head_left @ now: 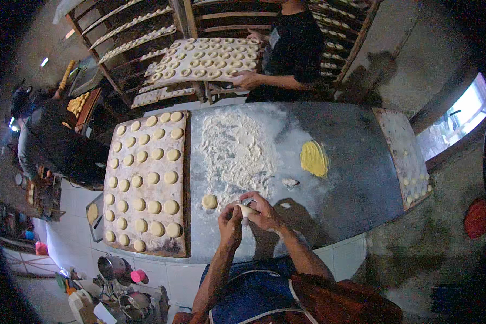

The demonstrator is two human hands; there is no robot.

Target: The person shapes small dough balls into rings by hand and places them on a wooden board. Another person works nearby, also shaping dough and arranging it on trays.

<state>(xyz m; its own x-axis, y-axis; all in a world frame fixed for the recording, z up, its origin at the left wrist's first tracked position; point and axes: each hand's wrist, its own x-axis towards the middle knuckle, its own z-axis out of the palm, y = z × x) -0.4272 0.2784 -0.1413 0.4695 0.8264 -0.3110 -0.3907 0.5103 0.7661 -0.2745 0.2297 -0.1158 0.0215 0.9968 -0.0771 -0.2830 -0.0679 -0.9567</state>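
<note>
Our left hand point(230, 220) + right hand point(265, 214) gripping dough piece point(247, 210), our side of flour patch point(236, 146), likely for two-sided control | tray point(164, 247) left of patch, rounds point(140, 204) spaced, presumably against sticking

This is a small bakery workroom. Flour point(235, 148) lies thick over a broad dark table point(356, 173), and beside it a board point(170, 244) carries dough rounds point(139, 204) in rows. Wooden racks point(191, 19) behind are stacked with trays of more shaped dough, far more than a household would fill. A co-worker in black point(291, 48) holds a tray point(175, 79) crowded with dough rings point(214, 73); a second co-worker point(59, 140) stands near browned pieces point(78, 104) at the left. An apron point(256, 294), pots point(112, 266), pale floor tiles point(345, 254) and bare, stained walls point(383, 32) suit a plain working room.
</note>
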